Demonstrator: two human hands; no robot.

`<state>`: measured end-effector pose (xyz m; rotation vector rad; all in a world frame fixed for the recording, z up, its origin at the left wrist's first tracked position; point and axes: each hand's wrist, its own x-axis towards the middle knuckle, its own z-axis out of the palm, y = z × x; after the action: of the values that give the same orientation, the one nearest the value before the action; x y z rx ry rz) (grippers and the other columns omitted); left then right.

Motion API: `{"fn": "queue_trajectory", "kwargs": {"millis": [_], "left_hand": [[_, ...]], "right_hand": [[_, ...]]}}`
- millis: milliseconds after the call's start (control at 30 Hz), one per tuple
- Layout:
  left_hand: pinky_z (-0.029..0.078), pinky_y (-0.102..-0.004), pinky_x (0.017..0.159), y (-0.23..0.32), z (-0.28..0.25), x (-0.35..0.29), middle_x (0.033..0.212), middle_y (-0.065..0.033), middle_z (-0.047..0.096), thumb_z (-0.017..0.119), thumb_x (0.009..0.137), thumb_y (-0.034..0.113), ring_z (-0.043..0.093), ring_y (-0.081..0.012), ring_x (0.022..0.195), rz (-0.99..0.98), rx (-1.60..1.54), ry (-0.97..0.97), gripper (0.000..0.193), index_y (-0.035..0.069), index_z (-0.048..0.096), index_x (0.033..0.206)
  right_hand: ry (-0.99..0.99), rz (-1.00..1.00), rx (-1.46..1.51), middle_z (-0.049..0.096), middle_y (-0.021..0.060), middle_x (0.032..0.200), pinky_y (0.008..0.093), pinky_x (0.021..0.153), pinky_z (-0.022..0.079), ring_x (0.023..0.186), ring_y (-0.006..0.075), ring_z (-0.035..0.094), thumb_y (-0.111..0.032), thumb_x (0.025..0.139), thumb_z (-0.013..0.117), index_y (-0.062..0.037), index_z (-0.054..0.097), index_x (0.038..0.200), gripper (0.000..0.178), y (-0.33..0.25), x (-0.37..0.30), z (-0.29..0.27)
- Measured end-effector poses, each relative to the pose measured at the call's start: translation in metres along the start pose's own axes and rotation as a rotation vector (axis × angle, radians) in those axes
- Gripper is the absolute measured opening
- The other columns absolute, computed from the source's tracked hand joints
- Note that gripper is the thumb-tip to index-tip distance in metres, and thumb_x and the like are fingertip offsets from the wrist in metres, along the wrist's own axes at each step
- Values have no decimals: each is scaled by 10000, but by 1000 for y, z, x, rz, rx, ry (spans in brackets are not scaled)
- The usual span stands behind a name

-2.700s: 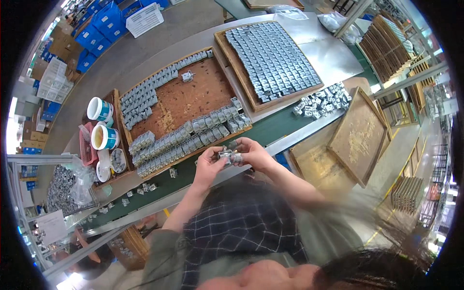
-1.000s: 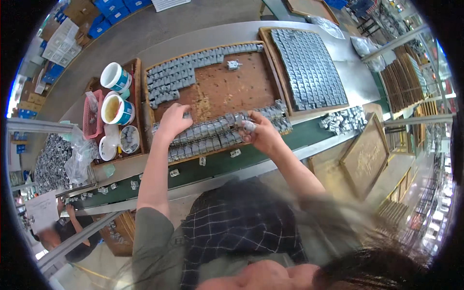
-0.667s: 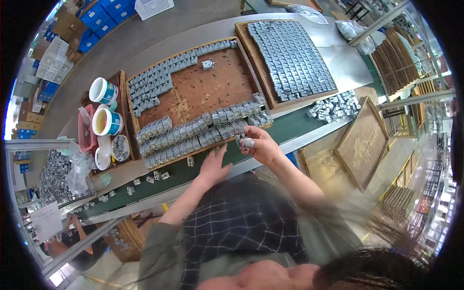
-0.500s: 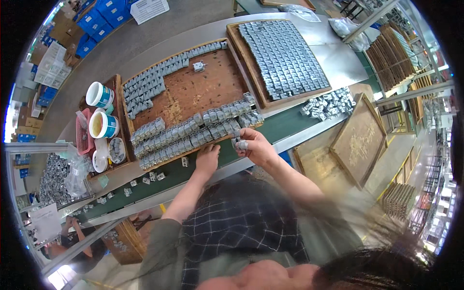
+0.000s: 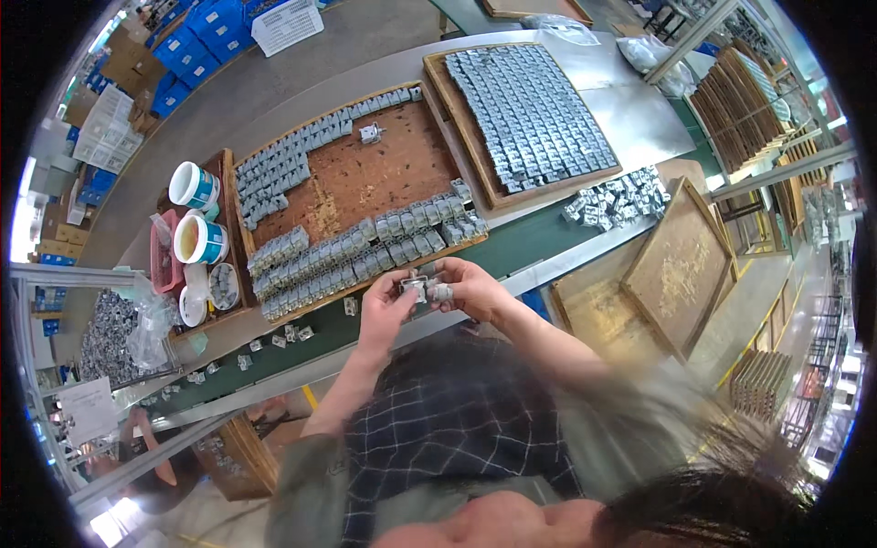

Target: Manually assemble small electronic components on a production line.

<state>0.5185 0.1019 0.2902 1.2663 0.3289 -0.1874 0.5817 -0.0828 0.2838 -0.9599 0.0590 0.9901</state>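
Observation:
Above the belt's near edge, both hands meet in front of me. In my left hand [image 5: 384, 306], the fingers and thumb pinch a small silvery metal part [image 5: 417, 289]. My right hand [image 5: 477, 290] touches it from the right, its fingers closed round grey metal parts [image 5: 442, 293]; how many is hidden by the fingers. Just beyond lies a wooden tray [image 5: 393, 178] with rows of similar grey parts [image 5: 365, 265] along its near and far sides. One lone part [image 5: 371, 133] rests on its bare brown bottom.
A second tray [image 5: 459, 119], packed with parts, stands at the far right. Loose parts [image 5: 617, 201] lie heaped on the green belt [image 5: 521, 242]; several more lie at its left. Two white-and-blue buckets [image 5: 194, 186] and a pink basket [image 5: 164, 260] sit left. Bare wooden trays [image 5: 681, 265] lean right.
My left hand has risen from the belt by the tray's edge and moved right, now with a metal part. My right hand has shifted slightly left and down, and the two hands now meet.

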Motion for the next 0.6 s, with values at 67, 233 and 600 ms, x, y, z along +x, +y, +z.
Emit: {"fn": "queue_trajectory", "kwargs": {"millis": [67, 233, 600], "left_hand": [[434, -202, 660, -2, -4, 3, 944, -20, 615, 648, 849, 75, 546, -57, 767, 6, 23, -49, 298, -15, 562, 1120], [469, -227, 751, -12, -17, 0, 980, -45, 620, 648, 854, 79, 575, -79, 848, 189, 246, -25, 323, -51, 539, 1129], [477, -408, 848, 36, -68, -6, 1106, -246, 578, 749, 599, 277, 590, -381, 980, 431, 988, 80, 906, -66, 363, 1343]], "right_hand": [[27, -55, -115, 626, 43, 907, 222, 633, 506, 736, 109, 619, -78, 821, 674, -35, 531, 1145, 358, -1, 6, 0], [30, -147, -451, 624, 43, 897, 227, 624, 511, 714, 110, 617, -19, 796, 662, -38, 525, 1145, 376, -1, 20, 6], [-129, 86, 117, 578, 84, 1084, 364, 825, 520, 950, 178, 610, -273, 914, 570, -20, 480, 1181, 379, 26, 55, 72]]}}
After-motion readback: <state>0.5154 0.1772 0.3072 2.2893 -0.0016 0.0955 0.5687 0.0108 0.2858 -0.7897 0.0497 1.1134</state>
